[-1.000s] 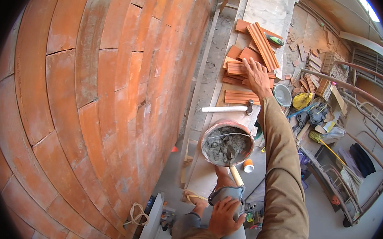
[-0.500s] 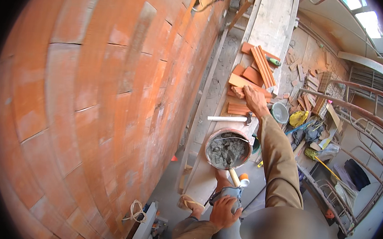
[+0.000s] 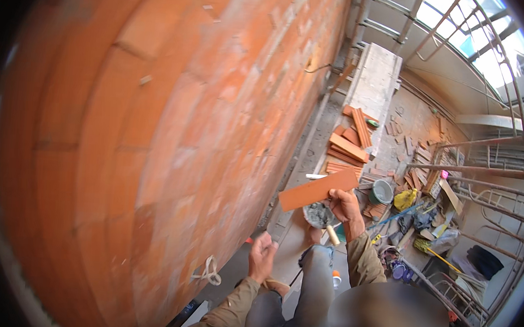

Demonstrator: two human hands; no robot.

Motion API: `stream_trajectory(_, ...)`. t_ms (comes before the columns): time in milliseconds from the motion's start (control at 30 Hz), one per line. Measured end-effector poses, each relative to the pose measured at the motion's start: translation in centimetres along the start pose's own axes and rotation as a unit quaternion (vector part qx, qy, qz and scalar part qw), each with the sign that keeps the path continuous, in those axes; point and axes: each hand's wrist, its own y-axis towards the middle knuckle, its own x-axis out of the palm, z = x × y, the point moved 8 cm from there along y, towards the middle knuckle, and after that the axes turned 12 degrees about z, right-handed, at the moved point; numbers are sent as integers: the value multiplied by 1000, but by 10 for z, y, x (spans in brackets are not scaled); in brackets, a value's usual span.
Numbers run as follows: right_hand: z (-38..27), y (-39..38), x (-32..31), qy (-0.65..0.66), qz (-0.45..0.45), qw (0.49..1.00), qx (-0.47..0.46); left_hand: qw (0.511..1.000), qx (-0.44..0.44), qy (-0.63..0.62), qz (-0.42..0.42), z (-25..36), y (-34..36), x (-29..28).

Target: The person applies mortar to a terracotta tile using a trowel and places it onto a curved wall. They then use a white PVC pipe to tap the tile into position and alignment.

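Note:
My right hand point(image 3: 346, 207) grips a flat terracotta tile point(image 3: 311, 192) by its right end, thumb on the upper face, and holds it raised over a bucket of grey mortar point(image 3: 316, 216). The tile hides much of the bucket. A trowel's pale handle point(image 3: 333, 235) sticks out of the mortar toward me. My left hand point(image 3: 261, 256) is in the air beside the brick wall point(image 3: 172, 145), its fingers loosely bent and nothing visible in them. Past the bucket, a pile of terracotta pieces point(image 3: 347, 146) lies on the plank.
The plank walkway point(image 3: 374, 74) runs along the wall. A white hammer handle point(image 3: 315, 176) shows behind the tile. To the right are a grey bucket point(image 3: 381, 192), a yellow bag point(image 3: 405, 198), rubble and metal scaffold frames point(image 3: 486, 173). A coiled cable point(image 3: 208, 272) hangs at the wall.
My right hand has lifted a tile off the pile and brought it back toward me. My left hand has left my knee and moved toward the wall. The view has tilted up.

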Motion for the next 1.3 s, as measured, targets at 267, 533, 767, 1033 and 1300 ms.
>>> stream_trajectory(267, 122, -187, 174, 43, -160, 979, 120, 951, -30, -307, 26, 138, -89, -162)
stream_trajectory(533, 155, -318, 241, -21, -310, 950, 22, 954, 44, -273, 112, 126, -228, -335)
stream_trajectory(767, 163, -385, 327, -316, -381, 867, -49, 958, 129, -182, 178, 181, -338, -395)
stream_trajectory(1033, 127, -554, 508, -344, -512, 585, -527, 817, 354, 25, 454, 287, -482, -508)
stream_trajectory(1300, 184, -614, 604, -285, -546, 481, -624, 660, 363, 372, 542, 330, -504, -611)
